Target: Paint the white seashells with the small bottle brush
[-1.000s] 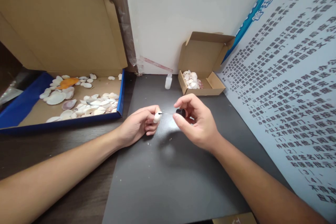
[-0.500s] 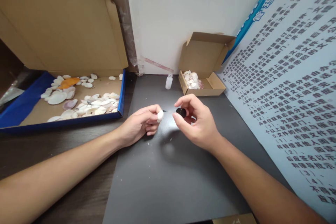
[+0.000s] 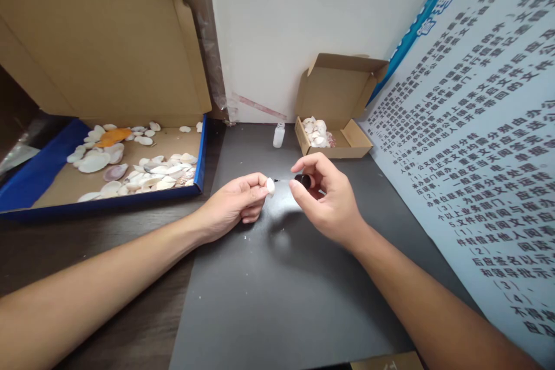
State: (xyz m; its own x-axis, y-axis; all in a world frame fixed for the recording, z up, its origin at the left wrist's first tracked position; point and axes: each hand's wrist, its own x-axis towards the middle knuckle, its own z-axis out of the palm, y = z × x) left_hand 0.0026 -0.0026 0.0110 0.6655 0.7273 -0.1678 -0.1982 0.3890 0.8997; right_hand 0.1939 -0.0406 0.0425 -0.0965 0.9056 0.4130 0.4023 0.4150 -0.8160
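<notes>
Between thumb and fingers, my left hand (image 3: 243,199) pinches a small white seashell (image 3: 270,186) above the grey mat. My right hand (image 3: 325,193) grips a black brush cap (image 3: 303,180). From the cap a thin stem points left, and its dark brush tip (image 3: 277,180) is close beside the shell; whether it touches I cannot tell. Further back on the mat stands a small whitish bottle (image 3: 278,135), upright and uncapped.
A blue-edged cardboard box (image 3: 200,156) with several loose shells and an orange piece (image 3: 113,137) lies open at left. At the back right a smaller open carton (image 3: 347,151) holds more shells. A printed sheet (image 3: 489,127) leans along the right side.
The shell has turned and shifted slightly right in my left hand. My right hand and the brush cap have moved a little right, and the stem shows more clearly.
</notes>
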